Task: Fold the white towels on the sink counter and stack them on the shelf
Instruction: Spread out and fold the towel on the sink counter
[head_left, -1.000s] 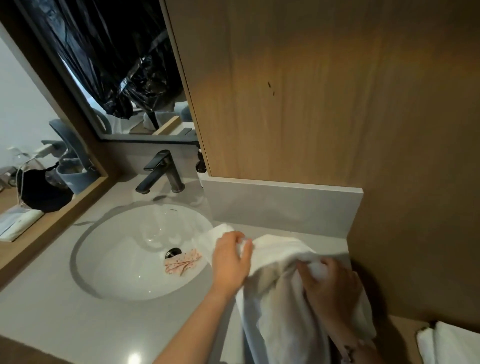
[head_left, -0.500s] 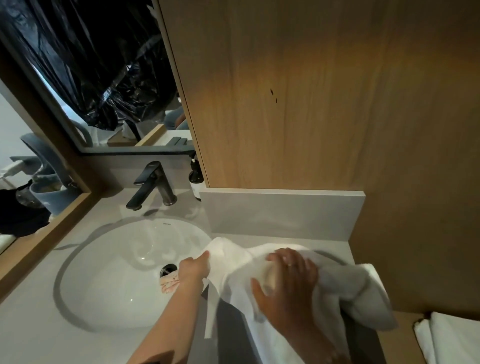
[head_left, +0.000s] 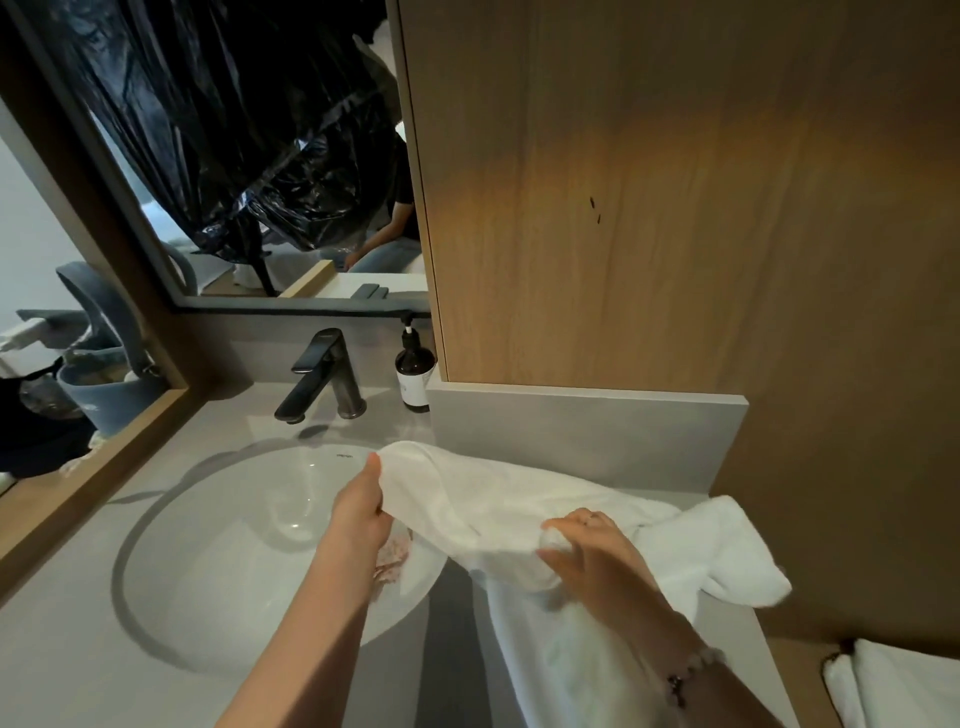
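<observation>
One white towel (head_left: 493, 499) drapes over the desk (head_left: 78, 649). Left grip (head_left: 363, 512) pinches its nine-o'clock edge; right grip (head_left: 597, 558) clutches bunched folds toward four o'clock.

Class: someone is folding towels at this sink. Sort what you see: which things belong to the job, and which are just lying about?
Job: white towel, gripped by the left hand and right hand; sink counter; second white towel, lower right.
Lying about: faucet; brown pump bottle; grey bucket; black plastic sheet.
</observation>
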